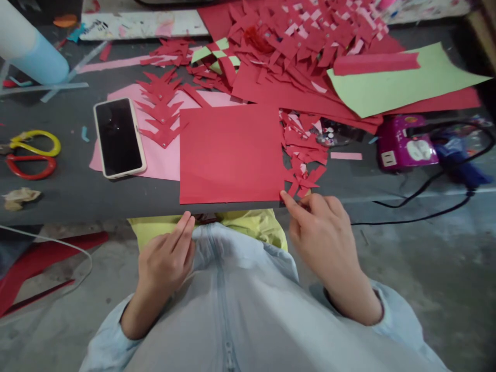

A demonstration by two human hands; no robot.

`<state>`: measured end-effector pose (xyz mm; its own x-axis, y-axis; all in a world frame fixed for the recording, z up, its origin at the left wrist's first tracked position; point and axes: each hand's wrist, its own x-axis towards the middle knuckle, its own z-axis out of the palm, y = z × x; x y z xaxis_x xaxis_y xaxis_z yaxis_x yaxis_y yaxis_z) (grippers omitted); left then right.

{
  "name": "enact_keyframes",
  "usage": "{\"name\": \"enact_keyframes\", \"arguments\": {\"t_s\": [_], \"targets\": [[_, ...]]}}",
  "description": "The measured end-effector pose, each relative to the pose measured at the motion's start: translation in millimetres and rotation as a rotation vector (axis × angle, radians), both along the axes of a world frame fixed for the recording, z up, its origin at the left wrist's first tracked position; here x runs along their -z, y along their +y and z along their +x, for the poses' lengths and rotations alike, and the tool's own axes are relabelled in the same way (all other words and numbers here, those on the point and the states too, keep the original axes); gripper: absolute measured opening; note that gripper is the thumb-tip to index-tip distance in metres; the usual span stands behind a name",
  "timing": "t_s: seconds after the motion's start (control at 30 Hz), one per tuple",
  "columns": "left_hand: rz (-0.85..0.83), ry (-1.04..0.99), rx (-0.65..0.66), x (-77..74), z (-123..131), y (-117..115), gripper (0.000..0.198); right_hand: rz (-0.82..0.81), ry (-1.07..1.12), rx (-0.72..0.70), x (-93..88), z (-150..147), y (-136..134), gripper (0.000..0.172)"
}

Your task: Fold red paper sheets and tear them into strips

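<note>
A flat red paper sheet (231, 153) lies on the dark table (73, 191), its near edge at the table's front edge. My right hand (323, 237) touches the sheet's near right corner with an outstretched forefinger; the other fingers are curled, holding nothing I can see. My left hand (166, 261) rests below the table edge against my light blue jacket, fingers together and stretched toward the sheet's near edge, holding nothing. Red cut paper pieces (304, 155) lie just right of the sheet.
A phone (118, 137) lies on pink paper (163, 163) left of the sheet. Scissors (33, 154) lie far left. A purple device (405, 144) with a black cable sits right. A green sheet (399, 82) and woven red strips (302, 36) lie behind.
</note>
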<state>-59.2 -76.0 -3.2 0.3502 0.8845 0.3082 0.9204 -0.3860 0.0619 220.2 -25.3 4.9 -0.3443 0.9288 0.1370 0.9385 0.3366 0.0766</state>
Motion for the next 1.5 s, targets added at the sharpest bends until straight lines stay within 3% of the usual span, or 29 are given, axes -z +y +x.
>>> {"name": "enact_keyframes", "arguments": {"t_s": [0.2,0.33,0.43,0.53,0.67,1.03,1.2,1.5], "targets": [[0.075,-0.094,0.024,4.3,-0.5,-2.7,0.042,-0.001,0.006,-0.021,1.3,3.0,1.0,0.041],[0.165,-0.1,-0.068,6.5,-4.6,9.2,0.037,-0.012,0.051,-0.036,-3.9,2.1,7.6,0.036],[0.127,-0.067,-0.14,5.8,-8.6,25.5,0.035,0.049,0.115,-0.046,-7.1,-10.3,16.6,0.031],[0.095,-0.035,-0.031,3.7,-12.5,41.3,0.036,0.017,0.183,-0.169,-3.9,-29.6,26.2,0.034],[-0.009,0.022,0.023,0.8,-15.3,53.4,0.035,-0.024,0.234,-0.284,7.8,-47.8,34.9,0.033],[-0.166,-0.062,0.05,-4.2,-20.1,80.1,0.031,-0.077,0.346,-0.374,19.1,-41.5,59.1,0.023],[-0.196,-0.173,0.033,-17.7,-23.3,93.4,0.028,-0.102,0.421,-0.309,5.8,-44.1,75.9,0.021],[-0.032,-0.475,-0.136,-58.8,-21.6,101.3,0.019,-0.019,0.61,-0.31,-43.5,-42.5,103.0,0.022]]}}
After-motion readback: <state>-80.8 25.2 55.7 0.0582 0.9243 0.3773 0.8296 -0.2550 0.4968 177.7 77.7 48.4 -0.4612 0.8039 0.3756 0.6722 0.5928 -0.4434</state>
